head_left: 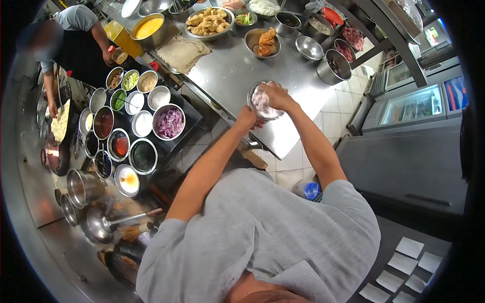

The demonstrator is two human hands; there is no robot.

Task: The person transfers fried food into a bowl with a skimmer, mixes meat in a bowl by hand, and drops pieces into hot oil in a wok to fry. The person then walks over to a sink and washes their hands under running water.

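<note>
A small metal bowl (pixel 251 96) rests on the steel table near its corner, holding a pale pink, wet-looking mixture (pixel 261 103) that resembles coated raw meat. My left hand (pixel 247 119) grips the bowl's near-left rim, fingers closed around the edge. From the right, my right hand (pixel 278 96) reaches into the bowl, its fingers curled into the pink mixture and their tips partly hidden. Beyond the bowl stands another metal bowl (pixel 249 44) with orange-brown fried pieces (pixel 267 42).
Left of the table are several seasoning tins, including one of sliced red onion (pixel 169 122). Another person (pixel 76 48) works at a wok (pixel 60 126). Along the table's back are a bowl of fried pieces (pixel 209 22), a folded cloth (pixel 183 52) and a metal pot (pixel 334 68).
</note>
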